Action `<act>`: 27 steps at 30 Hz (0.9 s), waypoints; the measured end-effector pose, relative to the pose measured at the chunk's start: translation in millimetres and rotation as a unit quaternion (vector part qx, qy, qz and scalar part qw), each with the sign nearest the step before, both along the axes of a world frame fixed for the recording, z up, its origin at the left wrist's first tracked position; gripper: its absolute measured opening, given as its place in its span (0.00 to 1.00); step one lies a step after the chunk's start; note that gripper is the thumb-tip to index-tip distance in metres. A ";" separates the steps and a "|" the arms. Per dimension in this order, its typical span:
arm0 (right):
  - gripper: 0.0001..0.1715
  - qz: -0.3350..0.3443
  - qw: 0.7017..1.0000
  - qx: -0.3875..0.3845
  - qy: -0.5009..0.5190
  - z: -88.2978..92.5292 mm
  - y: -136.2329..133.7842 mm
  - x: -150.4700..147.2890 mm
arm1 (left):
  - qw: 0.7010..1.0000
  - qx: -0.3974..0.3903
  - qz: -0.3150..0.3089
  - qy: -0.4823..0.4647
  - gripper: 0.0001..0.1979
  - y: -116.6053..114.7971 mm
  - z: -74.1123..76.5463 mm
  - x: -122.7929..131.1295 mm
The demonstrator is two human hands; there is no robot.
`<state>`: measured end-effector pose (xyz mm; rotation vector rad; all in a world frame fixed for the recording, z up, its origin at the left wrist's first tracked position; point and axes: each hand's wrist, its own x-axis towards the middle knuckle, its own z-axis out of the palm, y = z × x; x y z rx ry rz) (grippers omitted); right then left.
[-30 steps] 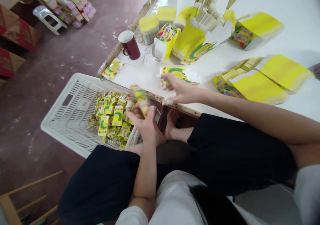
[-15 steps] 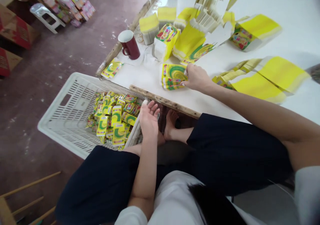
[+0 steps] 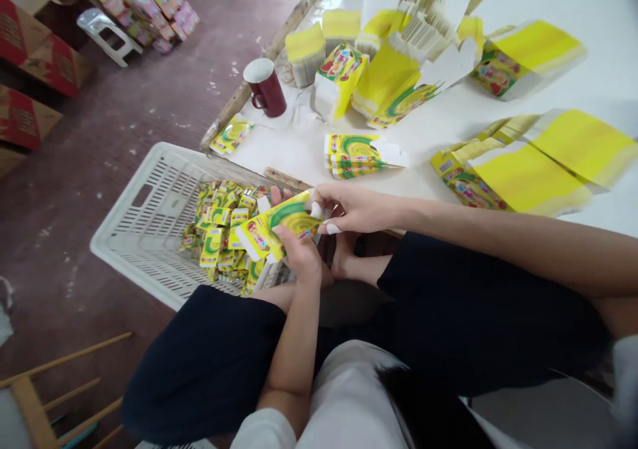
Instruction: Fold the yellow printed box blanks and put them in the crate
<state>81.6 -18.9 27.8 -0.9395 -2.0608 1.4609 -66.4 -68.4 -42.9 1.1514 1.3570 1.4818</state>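
A flat yellow-and-green carton blank point(image 3: 275, 226) is held over my lap, just past the table's wooden edge. My left hand point(image 3: 300, 258) grips it from below with the thumb on its face. My right hand point(image 3: 353, 208) pinches its right end. On the white table point(image 3: 503, 103) behind them lies a small stack of the same blanks point(image 3: 357, 155). Left of my hands, a white slotted crate point(image 3: 152, 210) holds several folded yellow-green boxes point(image 3: 219, 233).
A dark red mug point(image 3: 266, 87) stands near the table's left edge. Bundles of yellow flat cartons point(image 3: 528, 170) and a heap of white-backed blanks point(image 3: 423, 30) cover the far table. Red cardboard boxes point(image 3: 30, 57) and a white stool point(image 3: 107, 32) stand on the floor at left.
My right hand took a blank from the small stack and brought it down to my left hand, which was open and now grips it. One second ago my left hand held a folded box over the crate.
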 end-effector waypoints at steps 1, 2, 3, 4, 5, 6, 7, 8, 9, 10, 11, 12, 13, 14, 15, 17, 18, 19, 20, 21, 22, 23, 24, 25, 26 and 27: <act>0.14 0.005 1.000 -0.010 -0.003 -1.4 -0.7 -1.3 | 1.000 0.009 0.017 -0.021 0.40 -0.6 2.4 -0.4; 0.14 0.008 1.000 -0.003 -0.020 -2.0 -1.7 -2.7 | 0.997 0.022 0.044 -0.057 0.37 -0.8 5.5 0.3; 0.14 0.012 0.999 0.020 -0.047 -1.6 -3.4 -4.5 | 0.993 0.035 0.070 -0.094 0.34 -0.5 9.4 1.8; 0.14 0.016 0.995 0.057 -0.076 -0.3 -5.7 -6.7 | 0.987 0.044 0.093 -0.125 0.32 0.0 13.9 3.9; 0.13 0.023 0.990 0.100 -0.101 1.7 -8.5 -9.2 | 0.981 0.048 0.112 -0.149 0.31 0.7 18.6 6.4; 0.12 0.033 0.982 0.142 -0.117 4.1 -11.6 -11.8 | 0.978 0.048 0.126 -0.162 0.30 1.3 23.3 8.7; 0.11 0.039 0.976 0.175 -0.124 6.7 -14.6 -14.1 | 0.975 0.046 0.140 -0.169 0.30 1.6 27.7 10.8; 0.11 0.041 0.973 0.196 -0.118 9.1 -17.1 -16.0 | 0.972 0.041 0.151 -0.175 0.29 1.3 31.4 12.4; 0.11 0.035 0.974 0.201 -0.103 11.1 -18.8 -17.2 | 0.970 0.035 0.158 -0.179 0.29 0.6 34.2 13.5; 0.12 0.021 0.978 0.190 -0.082 12.7 -19.5 -17.6 | 0.969 0.031 0.162 -0.184 0.29 -0.5 35.9 14.0; 0.13 0.005 0.984 0.166 -0.059 13.7 -19.2 -17.2 | 0.969 0.028 0.157 -0.187 0.30 -2.0 36.4 13.9; 0.14 -0.012 0.990 0.134 -0.036 14.2 -18.1 -16.2 | 0.971 0.026 0.144 -0.188 0.30 -3.6 36.0 13.5; 0.15 -0.022 0.995 0.100 -0.017 14.5 -16.4 -14.9 | 0.974 0.025 0.126 -0.187 0.30 -5.1 34.8 12.9; 0.15 -0.023 0.997 0.067 -0.005 14.5 -14.8 -13.5 | 0.977 0.025 0.107 -0.185 0.30 -6.5 33.3 12.3; 0.16 -0.015 0.999 0.040 0.001 14.4 -13.7 -12.4 | 0.978 0.026 0.094 -0.184 0.30 -7.5 31.9 12.0; 0.20 0.015 1.000 0.014 -0.004 14.2 -14.1 -12.1 | 0.976 0.029 0.083 -0.197 0.30 -8.4 30.7 12.6; 0.22 0.029 0.999 0.014 -0.015 14.1 -15.6 -12.9 | 0.974 0.031 0.086 -0.209 0.31 -8.3 31.4 13.3; 0.24 0.036 0.999 0.021 -0.031 14.0 -17.7 -14.2 | 0.971 0.029 0.087 -0.223 0.32 -7.8 32.7 14.2; 0.25 0.037 0.998 0.032 -0.050 14.0 -19.8 -15.7 | 0.969 0.025 0.083 -0.233 0.34 -7.2 34.5 15.0; 0.26 0.030 0.996 0.044 -0.069 14.1 -21.5 -16.9 | 0.968 0.020 0.077 -0.238 0.36 -6.4 36.3 15.5; 0.26 0.018 0.995 0.052 -0.083 14.3 -22.4 -17.5 | 0.969 0.015 0.068 -0.235 0.38 -5.6 37.8 15.7; 0.25 0.005 0.994 0.055 -0.090 14.7 -22.3 -17.2 | 0.972 0.011 0.061 -0.226 0.39 -4.7 38.6 15.5; 0.24 -0.008 0.995 0.054 -0.089 15.4 -21.2 -15.9 | 0.975 0.009 0.055 -0.215 0.40 -3.8 38.6 15.1; 0.23 -0.019 0.995 0.052 -0.082 16.4 -19.2 -13.5 | 0.978 0.009 0.052 -0.204 0.40 -3.1 37.9 14.5; 0.22 -0.030 0.995 0.054 -0.072 17.6 -16.7 -10.4 | 0.979 0.010 0.055 -0.194 0.39 -2.6 36.6 14.1; 0.20 -0.038 0.995 0.061 -0.064 19.0 -14.0 -6.7 | 0.980 0.010 0.064 -0.187 0.38 -2.2 34.8 13.8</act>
